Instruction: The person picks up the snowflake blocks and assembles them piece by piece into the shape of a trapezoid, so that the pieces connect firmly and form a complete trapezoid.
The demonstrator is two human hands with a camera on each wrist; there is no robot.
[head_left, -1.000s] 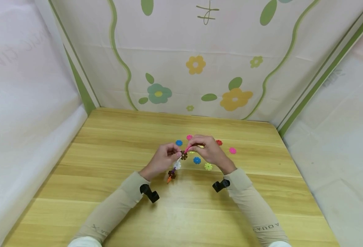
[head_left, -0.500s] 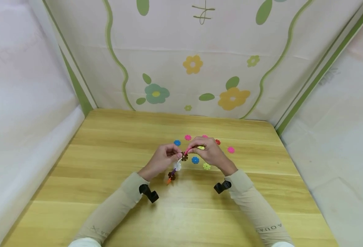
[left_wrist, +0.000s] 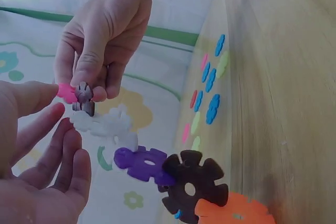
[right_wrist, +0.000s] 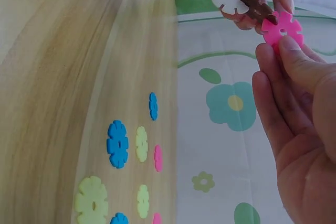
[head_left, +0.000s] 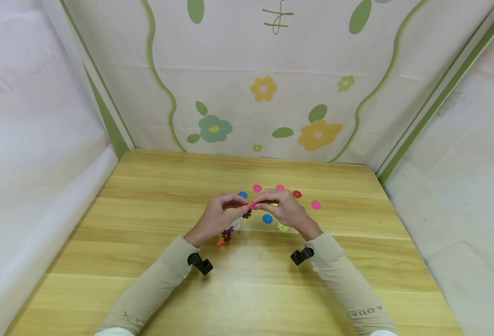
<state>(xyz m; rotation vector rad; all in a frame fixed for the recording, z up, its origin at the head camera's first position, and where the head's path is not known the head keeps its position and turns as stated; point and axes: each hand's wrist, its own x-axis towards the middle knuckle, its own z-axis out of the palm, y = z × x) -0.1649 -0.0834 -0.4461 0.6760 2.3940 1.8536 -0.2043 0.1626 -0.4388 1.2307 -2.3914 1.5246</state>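
A pink flower-shaped interlocking disc (right_wrist: 282, 23) is pinched between the thumb and fingers of my right hand (head_left: 286, 211). My left hand (head_left: 215, 219) pinches the same disc from the other side, its thumb and index fingertip at the disc's edge. The pink disc meets a brown disc (left_wrist: 84, 94), the upper end of a chain. Below it follow white discs (left_wrist: 107, 123), a purple disc (left_wrist: 149, 170), another brown disc (left_wrist: 191, 171) and an orange disc (left_wrist: 236, 208). This chain hangs down beside my left hand, slanting toward me.
Loose discs lie on the wooden table (head_left: 146, 210) beyond and beneath my hands: blue (head_left: 267, 218), yellow (head_left: 282, 227), red (head_left: 297, 194) and several pink ones (head_left: 316, 205). A flower-printed cloth wall (head_left: 230, 56) rises at the table's back edge, with pale side walls left and right.
My left fingers have shifted from beside the brown disc up to the pink disc. The hanging chain has swung slightly left. My right hand keeps its pinch with little movement.
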